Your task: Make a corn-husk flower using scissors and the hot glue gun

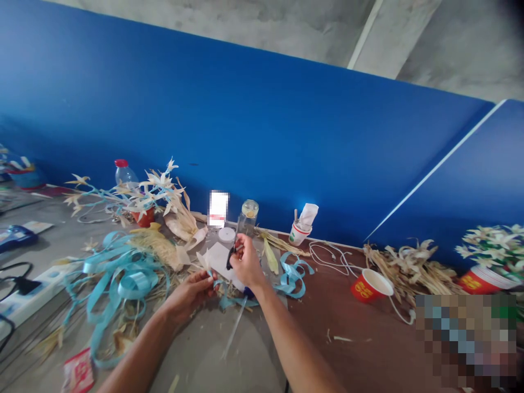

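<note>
My right hand (248, 265) is closed around black-handled scissors (230, 258), held upright above a white sheet (220, 256). To its left, my left hand (194, 289) pinches a small piece wrapped in light blue ribbon (211, 274); pale husk strips show beside the fingertips, and how they join is too small to make out. Blue ribbon also trails on the table under both hands. A clear glass jar (248, 217) stands just behind my right hand, with a round white lid (226, 235) by it. Loops of light blue ribbon (137, 284) lie left of my left hand.
Husk flowers (158, 183) on blue stems stand in a red cup (144, 217) at left. A power strip (36, 295) lies at far left. On the right are a red paper cup (371, 286), a white cable (333, 255) and dried husks (409, 267). A blue partition (262, 120) rises behind.
</note>
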The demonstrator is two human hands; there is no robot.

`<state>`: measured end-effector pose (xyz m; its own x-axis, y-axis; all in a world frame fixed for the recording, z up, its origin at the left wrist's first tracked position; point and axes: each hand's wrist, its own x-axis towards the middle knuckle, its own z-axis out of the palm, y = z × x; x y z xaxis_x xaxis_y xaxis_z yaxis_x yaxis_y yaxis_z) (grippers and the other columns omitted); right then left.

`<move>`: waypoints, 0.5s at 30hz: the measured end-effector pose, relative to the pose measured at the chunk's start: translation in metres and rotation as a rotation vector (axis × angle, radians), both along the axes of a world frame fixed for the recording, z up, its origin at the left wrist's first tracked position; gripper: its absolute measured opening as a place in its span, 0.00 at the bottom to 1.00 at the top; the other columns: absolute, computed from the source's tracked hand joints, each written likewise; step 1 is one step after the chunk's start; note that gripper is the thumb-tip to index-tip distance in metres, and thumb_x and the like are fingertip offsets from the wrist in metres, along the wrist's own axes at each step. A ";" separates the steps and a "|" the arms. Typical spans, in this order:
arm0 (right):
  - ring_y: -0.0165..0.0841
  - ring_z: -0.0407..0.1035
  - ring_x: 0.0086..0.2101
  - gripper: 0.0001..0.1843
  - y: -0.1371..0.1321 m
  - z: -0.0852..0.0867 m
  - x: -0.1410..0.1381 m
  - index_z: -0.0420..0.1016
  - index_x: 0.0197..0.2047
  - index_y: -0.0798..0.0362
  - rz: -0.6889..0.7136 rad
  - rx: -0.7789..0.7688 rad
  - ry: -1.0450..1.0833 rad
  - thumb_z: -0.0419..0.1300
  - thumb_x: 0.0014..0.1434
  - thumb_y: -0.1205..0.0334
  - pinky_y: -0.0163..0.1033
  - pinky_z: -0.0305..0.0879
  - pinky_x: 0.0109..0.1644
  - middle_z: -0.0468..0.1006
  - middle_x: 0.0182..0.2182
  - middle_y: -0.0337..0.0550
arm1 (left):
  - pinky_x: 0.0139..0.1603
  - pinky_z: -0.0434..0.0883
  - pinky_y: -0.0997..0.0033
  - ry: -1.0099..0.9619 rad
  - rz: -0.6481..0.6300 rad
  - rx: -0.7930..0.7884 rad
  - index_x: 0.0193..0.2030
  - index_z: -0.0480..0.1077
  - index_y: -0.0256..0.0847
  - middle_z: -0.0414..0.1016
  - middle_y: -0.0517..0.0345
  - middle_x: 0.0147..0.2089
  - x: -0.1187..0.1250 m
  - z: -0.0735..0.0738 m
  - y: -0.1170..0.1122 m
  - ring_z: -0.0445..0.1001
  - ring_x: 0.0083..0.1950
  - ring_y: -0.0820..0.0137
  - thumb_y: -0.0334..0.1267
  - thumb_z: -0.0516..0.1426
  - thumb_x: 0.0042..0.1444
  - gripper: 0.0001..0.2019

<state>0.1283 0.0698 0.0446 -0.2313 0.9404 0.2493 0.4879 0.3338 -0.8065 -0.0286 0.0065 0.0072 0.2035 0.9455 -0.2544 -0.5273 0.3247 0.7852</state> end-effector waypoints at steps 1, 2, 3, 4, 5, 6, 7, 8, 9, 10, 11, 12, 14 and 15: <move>0.31 0.68 0.39 0.26 0.000 0.003 0.003 0.52 0.55 0.55 0.013 -0.059 0.122 0.49 0.52 0.69 0.36 0.65 0.44 0.69 0.46 0.49 | 0.30 0.67 0.78 0.000 0.013 0.000 0.30 0.72 0.33 0.71 0.57 0.27 0.000 0.000 0.000 0.70 0.27 0.77 0.31 0.63 0.45 0.05; 0.31 0.68 0.38 0.24 -0.001 0.006 0.006 0.53 0.54 0.55 0.032 -0.130 0.251 0.49 0.53 0.68 0.36 0.65 0.42 0.69 0.45 0.49 | 0.30 0.67 0.79 0.000 0.021 0.001 0.30 0.72 0.33 0.71 0.57 0.27 -0.001 -0.001 0.001 0.70 0.27 0.77 0.31 0.63 0.45 0.05; 0.31 0.68 0.37 0.23 -0.003 0.008 0.010 0.54 0.53 0.54 0.043 -0.209 0.386 0.49 0.54 0.67 0.36 0.66 0.41 0.69 0.44 0.48 | 0.30 0.67 0.78 0.002 0.022 -0.001 0.30 0.72 0.33 0.71 0.56 0.27 -0.001 -0.001 0.002 0.70 0.27 0.77 0.31 0.63 0.45 0.05; 0.31 0.68 0.37 0.22 -0.006 0.010 0.015 0.55 0.52 0.53 0.055 -0.290 0.522 0.50 0.54 0.65 0.36 0.67 0.39 0.70 0.43 0.46 | 0.29 0.67 0.79 0.002 0.025 -0.003 0.29 0.72 0.32 0.71 0.56 0.26 -0.001 -0.002 0.002 0.69 0.26 0.77 0.31 0.63 0.45 0.05; 0.31 0.69 0.36 0.21 -0.010 0.012 0.020 0.56 0.51 0.52 0.097 -0.376 0.638 0.53 0.53 0.63 0.36 0.67 0.38 0.70 0.41 0.44 | 0.28 0.67 0.79 -0.001 0.030 0.004 0.28 0.72 0.32 0.71 0.56 0.25 -0.001 -0.003 0.003 0.69 0.25 0.77 0.31 0.64 0.44 0.06; 0.31 0.69 0.34 0.21 -0.015 0.013 0.025 0.59 0.49 0.52 0.140 -0.454 0.744 0.56 0.51 0.61 0.36 0.67 0.37 0.71 0.39 0.43 | 0.28 0.67 0.79 -0.005 0.039 0.014 0.29 0.72 0.32 0.72 0.56 0.26 -0.001 -0.003 0.004 0.69 0.26 0.77 0.31 0.64 0.44 0.06; 0.31 0.69 0.33 0.22 -0.020 0.013 0.030 0.60 0.47 0.52 0.173 -0.517 0.843 0.59 0.49 0.60 0.36 0.67 0.36 0.71 0.36 0.41 | 0.27 0.66 0.80 0.000 0.042 0.020 0.29 0.72 0.32 0.72 0.55 0.26 -0.001 -0.004 0.004 0.69 0.26 0.77 0.31 0.64 0.43 0.06; 0.30 0.69 0.32 0.22 -0.026 0.012 0.035 0.61 0.46 0.51 0.195 -0.570 0.938 0.61 0.46 0.59 0.36 0.67 0.36 0.70 0.34 0.39 | 0.26 0.65 0.80 0.009 0.036 0.027 0.29 0.72 0.32 0.72 0.55 0.26 -0.001 -0.005 0.004 0.68 0.25 0.78 0.31 0.64 0.43 0.07; 0.30 0.69 0.32 0.23 -0.032 0.011 0.038 0.62 0.45 0.50 0.235 -0.634 1.006 0.63 0.45 0.59 0.36 0.67 0.37 0.70 0.33 0.37 | 0.26 0.64 0.81 0.021 0.027 0.026 0.29 0.72 0.32 0.72 0.55 0.26 -0.001 -0.006 0.005 0.68 0.24 0.78 0.32 0.64 0.43 0.07; 0.29 0.70 0.32 0.24 -0.038 0.008 0.041 0.63 0.44 0.50 0.270 -0.685 1.056 0.65 0.43 0.59 0.37 0.67 0.39 0.70 0.33 0.36 | 0.25 0.64 0.81 0.034 0.021 0.027 0.29 0.73 0.32 0.73 0.55 0.26 0.000 -0.007 0.005 0.68 0.24 0.79 0.32 0.64 0.44 0.07; 0.30 0.70 0.33 0.24 -0.043 0.005 0.042 0.64 0.44 0.50 0.312 -0.734 1.083 0.66 0.43 0.59 0.38 0.67 0.40 0.70 0.33 0.36 | 0.25 0.64 0.81 0.044 0.014 0.031 0.29 0.73 0.31 0.73 0.55 0.26 0.001 -0.007 0.005 0.67 0.24 0.79 0.32 0.64 0.44 0.07; 0.30 0.70 0.34 0.24 -0.047 0.002 0.043 0.65 0.44 0.49 0.354 -0.778 1.092 0.66 0.43 0.58 0.39 0.67 0.42 0.71 0.34 0.37 | 0.26 0.64 0.81 0.051 0.008 0.036 0.30 0.73 0.31 0.73 0.55 0.26 0.001 -0.007 0.005 0.68 0.24 0.79 0.32 0.64 0.44 0.07; 0.32 0.70 0.35 0.23 -0.052 -0.006 0.042 0.66 0.44 0.50 0.416 -0.841 1.103 0.66 0.44 0.57 0.41 0.66 0.43 0.72 0.35 0.38 | 0.27 0.65 0.80 0.057 -0.005 0.049 0.30 0.73 0.31 0.73 0.53 0.28 0.002 -0.007 0.005 0.69 0.26 0.78 0.32 0.63 0.45 0.07; 0.32 0.70 0.35 0.22 -0.053 -0.009 0.041 0.66 0.43 0.50 0.427 -0.862 1.122 0.65 0.45 0.58 0.41 0.66 0.43 0.73 0.35 0.38 | 0.27 0.65 0.80 0.057 -0.010 0.050 0.30 0.73 0.31 0.74 0.52 0.29 0.002 -0.008 0.005 0.70 0.27 0.77 0.32 0.63 0.45 0.07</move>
<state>0.1693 0.0163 0.0353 -0.5910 0.7996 -0.1065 -0.5204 -0.4788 -0.7070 -0.0263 0.0116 -0.0006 0.1999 0.9552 -0.2182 -0.4784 0.2895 0.8291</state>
